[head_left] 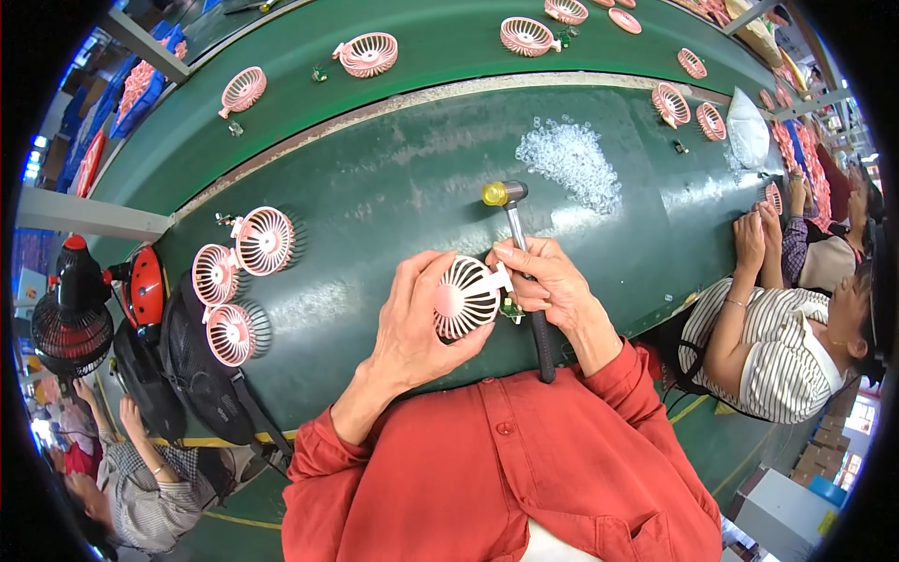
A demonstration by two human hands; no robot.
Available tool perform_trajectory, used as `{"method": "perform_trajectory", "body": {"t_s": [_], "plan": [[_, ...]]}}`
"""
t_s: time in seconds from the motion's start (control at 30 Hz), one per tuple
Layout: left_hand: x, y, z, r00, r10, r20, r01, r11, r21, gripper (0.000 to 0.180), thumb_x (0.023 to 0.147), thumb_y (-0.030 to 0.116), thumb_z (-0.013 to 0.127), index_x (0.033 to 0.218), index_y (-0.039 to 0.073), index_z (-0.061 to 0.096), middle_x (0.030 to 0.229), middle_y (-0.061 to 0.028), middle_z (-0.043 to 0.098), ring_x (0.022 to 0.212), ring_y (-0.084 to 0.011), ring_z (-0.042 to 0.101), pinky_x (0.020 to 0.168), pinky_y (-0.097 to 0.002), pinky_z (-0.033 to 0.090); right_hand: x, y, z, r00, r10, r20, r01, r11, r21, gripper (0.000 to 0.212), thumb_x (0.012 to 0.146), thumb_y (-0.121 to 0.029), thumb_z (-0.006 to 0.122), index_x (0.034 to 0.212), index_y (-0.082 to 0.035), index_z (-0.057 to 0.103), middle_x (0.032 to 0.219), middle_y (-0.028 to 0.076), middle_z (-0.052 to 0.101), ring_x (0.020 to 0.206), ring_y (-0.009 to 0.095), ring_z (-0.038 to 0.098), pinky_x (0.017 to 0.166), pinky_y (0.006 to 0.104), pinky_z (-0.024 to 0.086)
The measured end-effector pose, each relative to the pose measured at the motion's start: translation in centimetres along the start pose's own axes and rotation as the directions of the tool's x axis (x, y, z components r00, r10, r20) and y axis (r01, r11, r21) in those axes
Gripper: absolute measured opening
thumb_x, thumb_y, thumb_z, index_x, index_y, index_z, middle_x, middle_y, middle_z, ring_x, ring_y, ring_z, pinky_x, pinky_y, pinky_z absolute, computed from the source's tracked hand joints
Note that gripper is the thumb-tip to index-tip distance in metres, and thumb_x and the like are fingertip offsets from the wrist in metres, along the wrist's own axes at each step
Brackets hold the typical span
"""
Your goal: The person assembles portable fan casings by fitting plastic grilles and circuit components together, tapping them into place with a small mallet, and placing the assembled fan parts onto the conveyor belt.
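Centrally, at the near edge of the green worktable (393,211), we see the pink fan housing (465,297) between the two hands, its slatted, rounded side facing up. It lies against the inner side of the left hand (401,323), just to the left of the right hand (554,286). We note the left hand part-curled, thumb on the near side and fingers on the far side, clamped around the rim. The right hand is bent more tightly, its thumb and fingertips together on the housing's short stem; a small green circuit board (510,309) hangs just below. A yellow-headed hammer (506,193) passes behind the right fingers; we cannot tell whether they grip it. Farther right lies a heap of clear rings (568,161).
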State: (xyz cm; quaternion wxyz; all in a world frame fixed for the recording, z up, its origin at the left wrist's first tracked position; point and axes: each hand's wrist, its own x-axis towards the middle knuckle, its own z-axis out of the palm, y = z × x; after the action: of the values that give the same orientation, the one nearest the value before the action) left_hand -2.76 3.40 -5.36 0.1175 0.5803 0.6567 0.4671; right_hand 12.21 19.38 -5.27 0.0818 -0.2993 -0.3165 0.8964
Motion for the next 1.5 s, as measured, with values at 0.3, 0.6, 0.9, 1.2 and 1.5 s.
{"method": "perform_trajectory", "body": {"t_s": [0.3, 0.6, 0.9, 1.2, 1.5], "plan": [[0.1, -0.2, 0.1, 0.999, -0.037, -0.011, 0.036, 0.998, -0.048, 0.075, 0.067, 0.018, 0.085, 0.13, -0.001, 0.048, 0.121, -0.019, 0.051, 0.104, -0.0346, 0.06, 0.085, -0.0408, 0.053, 0.0, 0.5, -0.1, 0.998, -0.057, 0.013, 0.057, 0.998, 0.004, 0.019, 0.098, -0.014, 0.06, 0.099, 0.004, 0.066, 0.065, 0.001, 0.058, 0.036, 0.0, 0.031, 0.033, 0.0185, 0.023], [0.0, -0.3, -0.2, 0.99, -0.139, -0.015, 0.138, 0.989, -0.045, 0.074, 0.068, 0.019, 0.084, 0.13, -0.002, 0.05, 0.119, -0.0178, 0.054, 0.105, -0.0333, 0.061, 0.085, -0.0405, 0.054, -1.2, 0.4, 1.4, 0.989, -0.139, -0.053, 0.13, 0.979, -0.155, 0.023, 0.092, -0.01, 0.067, 0.111, 0.004, 0.065, 0.077, 0.003, 0.065, 0.044, -0.001, 0.037, 0.037, 0.0177, 0.026], [0.0, 0.7, -0.7, 0.989, -0.128, -0.075, 0.133, 0.989, 0.063, 0.074, 0.066, 0.021, 0.083, 0.128, -0.001, 0.05, 0.117, -0.0174, 0.054, 0.102, -0.0348, 0.06, 0.082, -0.0423, 0.054, -1.7, 0.9, 3.1, 0.791, -0.602, 0.112, 0.343, 0.284, -0.895, 0.017, 0.087, -0.011, 0.076, 0.087, 0.004, 0.069, 0.067, -0.004, 0.051, 0.061, 0.003, 0.043, 0.05, 0.0239, 0.034], [0.2, 0.4, -0.4, 0.974, -0.19, -0.125, 0.204, 0.972, 0.113, 0.072, 0.066, 0.021, 0.083, 0.127, -0.001, 0.05, 0.116, -0.0181, 0.054, 0.102, -0.0349, 0.061, 0.082, -0.0428, 0.053, -1.8, 0.8, 2.7, 0.852, -0.519, -0.073, 0.184, 0.426, -0.886, 0.034, 0.086, -0.011, 0.076, 0.064, 0.001, 0.052, 0.059, -0.003, 0.047, 0.061, 0.003, 0.044, 0.05, 0.0255, 0.034], [1.2, -0.7, -1.4, 0.908, -0.394, 0.145, 0.415, 0.892, -0.177, 0.071, 0.074, 0.029, 0.084, 0.128, 0.0, 0.049, 0.116, -0.0149, 0.058, 0.101, -0.0267, 0.063, 0.084, -0.0359, 0.053, -2.3, -0.4, 3.3, 0.855, -0.508, -0.103, 0.208, 0.519, -0.829, 0.029, 0.087, -0.017, 0.072, 0.071, 0.002, 0.057, 0.06, -0.002, 0.041, 0.061, 0.005, 0.036, 0.051, 0.0285, 0.03]]}}
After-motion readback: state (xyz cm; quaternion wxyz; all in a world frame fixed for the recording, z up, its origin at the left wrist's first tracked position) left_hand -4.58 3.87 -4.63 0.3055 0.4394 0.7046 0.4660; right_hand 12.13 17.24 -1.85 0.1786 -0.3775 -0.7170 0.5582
